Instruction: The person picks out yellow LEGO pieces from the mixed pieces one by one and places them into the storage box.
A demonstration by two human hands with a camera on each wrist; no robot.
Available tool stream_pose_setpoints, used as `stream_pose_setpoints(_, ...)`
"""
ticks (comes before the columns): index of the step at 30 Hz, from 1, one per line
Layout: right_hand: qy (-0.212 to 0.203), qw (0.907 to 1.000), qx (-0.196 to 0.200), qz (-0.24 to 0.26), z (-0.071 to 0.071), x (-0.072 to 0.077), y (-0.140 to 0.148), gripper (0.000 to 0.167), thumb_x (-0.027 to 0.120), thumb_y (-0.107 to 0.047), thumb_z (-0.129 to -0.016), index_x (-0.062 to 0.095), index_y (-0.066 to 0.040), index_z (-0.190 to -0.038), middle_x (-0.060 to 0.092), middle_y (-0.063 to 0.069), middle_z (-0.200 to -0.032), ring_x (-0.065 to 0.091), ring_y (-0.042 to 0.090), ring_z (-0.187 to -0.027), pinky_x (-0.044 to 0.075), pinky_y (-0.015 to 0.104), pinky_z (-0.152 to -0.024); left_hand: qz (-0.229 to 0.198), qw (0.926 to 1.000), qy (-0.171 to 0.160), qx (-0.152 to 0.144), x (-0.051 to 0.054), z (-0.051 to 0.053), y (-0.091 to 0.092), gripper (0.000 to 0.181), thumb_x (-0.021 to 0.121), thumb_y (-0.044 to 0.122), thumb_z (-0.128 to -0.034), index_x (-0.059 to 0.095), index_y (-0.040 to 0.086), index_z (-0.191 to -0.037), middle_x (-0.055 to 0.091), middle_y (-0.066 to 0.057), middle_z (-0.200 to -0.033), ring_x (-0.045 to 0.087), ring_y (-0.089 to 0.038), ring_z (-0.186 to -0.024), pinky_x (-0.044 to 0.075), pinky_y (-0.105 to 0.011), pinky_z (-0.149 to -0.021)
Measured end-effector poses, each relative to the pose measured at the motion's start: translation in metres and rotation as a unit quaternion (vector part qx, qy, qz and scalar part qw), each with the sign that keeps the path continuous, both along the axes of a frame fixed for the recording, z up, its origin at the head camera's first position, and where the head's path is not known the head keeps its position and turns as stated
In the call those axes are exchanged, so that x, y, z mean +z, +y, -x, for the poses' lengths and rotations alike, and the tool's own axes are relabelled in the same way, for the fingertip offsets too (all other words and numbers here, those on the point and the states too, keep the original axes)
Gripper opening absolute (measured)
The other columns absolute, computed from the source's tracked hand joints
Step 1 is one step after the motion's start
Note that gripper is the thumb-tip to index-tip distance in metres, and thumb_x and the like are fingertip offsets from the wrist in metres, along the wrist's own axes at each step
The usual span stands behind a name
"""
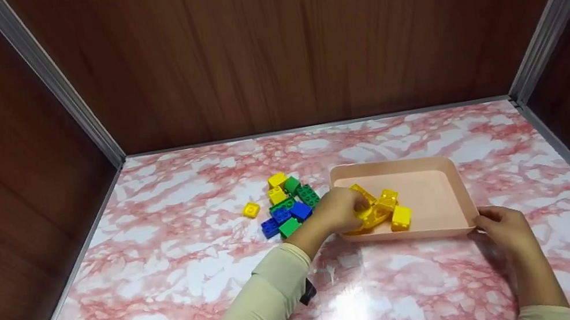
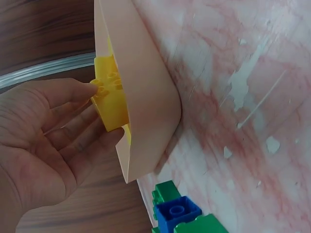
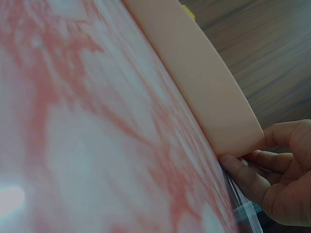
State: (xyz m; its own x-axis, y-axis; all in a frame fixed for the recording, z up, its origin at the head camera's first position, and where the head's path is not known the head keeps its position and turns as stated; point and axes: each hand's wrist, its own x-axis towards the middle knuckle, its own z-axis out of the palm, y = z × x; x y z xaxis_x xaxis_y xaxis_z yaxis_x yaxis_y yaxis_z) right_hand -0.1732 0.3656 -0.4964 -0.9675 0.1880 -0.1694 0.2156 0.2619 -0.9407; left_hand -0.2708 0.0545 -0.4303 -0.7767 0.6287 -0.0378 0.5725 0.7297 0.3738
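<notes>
My left hand (image 1: 342, 210) reaches over the left end of a peach-coloured tray (image 1: 433, 204). In the left wrist view its thumb and fingers pinch a yellow toy brick (image 2: 111, 104) at the tray wall. Several other yellow toy bricks (image 1: 401, 218) lie inside the tray near that hand; some are partly hidden by it. At the tray's near right corner, my right hand (image 1: 508, 229) grips the edge. The right wrist view has that hand's fingers on the corner of the tray wall (image 3: 209, 92).
Left of the tray is a loose pile of green toy bricks (image 1: 307, 195), blue toy bricks (image 1: 269, 228) and yellow toy bricks (image 1: 277, 180). A single yellow brick (image 1: 251, 209) lies further left. Brown wood-look panels (image 1: 298, 34) wall in the pink-and-white marbled table (image 1: 168, 298).
</notes>
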Motion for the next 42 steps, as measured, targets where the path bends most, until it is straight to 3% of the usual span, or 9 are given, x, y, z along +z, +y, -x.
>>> stream_pose_setpoints(4, 0.005, 1.0000, 0.000, -0.002, 0.001, 0.000, 0.000, 0.049, 0.048, -0.006, -0.098, 0.035, 0.023, -0.135, 0.051, 0.033, -0.126, 0.060, 0.001, -0.087, 0.055, 0.025, -0.079, 0.002, 0.9999, -0.004, -0.012, -0.004, -0.001, 0.004, 0.028, 0.076, 0.011, -0.0757, 0.077, 0.013, -0.104, 0.072, 0.003, -0.098, 0.061, -0.011, -0.090, 0.049, -0.022, -0.081)
stream_pose_setpoints(11, -0.006, 0.9985, -0.001, -0.054, 0.001, 0.000, 0.001, 0.049, 0.049, -0.011, -0.099, 0.040, 0.020, -0.135, 0.052, 0.033, -0.129, 0.057, -0.002, -0.086, 0.052, 0.019, -0.076, -0.003, 0.9996, -0.005, -0.027, -0.004, -0.004, 0.009, 0.027, 0.076, 0.010, -0.0749, 0.077, 0.013, -0.102, 0.072, 0.003, -0.098, 0.061, -0.011, -0.090, 0.048, -0.020, -0.080)
stream_pose_setpoints(25, 0.007, 1.0000, -0.006, 0.005, 0.002, -0.002, 0.000, 0.048, 0.047, -0.004, -0.098, 0.035, 0.025, -0.135, 0.052, 0.034, -0.125, 0.061, 0.001, -0.084, 0.055, 0.026, -0.077, -0.025, 0.9991, -0.002, -0.036, -0.002, -0.005, 0.009, 0.032, 0.075, 0.006, -0.0739, 0.076, 0.009, -0.105, 0.072, 0.000, -0.098, 0.061, -0.011, -0.089, 0.048, -0.019, -0.079)
stream_pose_setpoints(32, 0.007, 1.0000, -0.002, -0.002, 0.000, 0.000, 0.001, 0.050, 0.050, -0.007, -0.099, 0.035, 0.023, -0.135, 0.056, 0.028, -0.120, 0.062, 0.001, -0.083, 0.055, 0.026, -0.078, -0.033, 0.9985, 0.003, -0.043, 0.001, -0.002, 0.003, 0.033, 0.075, 0.005, -0.0741, 0.076, 0.009, -0.107, 0.072, 0.000, -0.100, 0.064, -0.012, -0.093, 0.049, -0.019, -0.079)
stream_pose_setpoints(36, 0.011, 0.9999, -0.009, 0.002, 0.000, -0.001, 0.000, 0.049, 0.050, -0.005, -0.098, 0.036, 0.024, -0.134, 0.059, 0.024, -0.113, 0.062, 0.002, -0.081, 0.056, 0.026, -0.076, -0.028, 0.9989, 0.004, -0.037, 0.002, -0.003, 0.000, 0.030, 0.075, 0.007, -0.0760, 0.076, 0.008, -0.106, 0.073, -0.001, -0.099, 0.064, -0.013, -0.091, 0.050, -0.021, -0.078)
stream_pose_setpoints(42, 0.001, 0.9997, -0.009, -0.022, 0.001, -0.001, 0.000, 0.048, 0.048, -0.005, -0.098, 0.037, 0.023, -0.135, 0.053, 0.033, -0.124, 0.060, 0.000, -0.083, 0.055, 0.024, -0.075, -0.048, 0.9988, 0.008, -0.006, 0.004, -0.004, -0.010, 0.031, 0.072, 0.006, -0.0772, 0.074, 0.006, -0.108, 0.072, -0.004, -0.103, 0.064, -0.016, -0.093, 0.051, -0.027, -0.081)
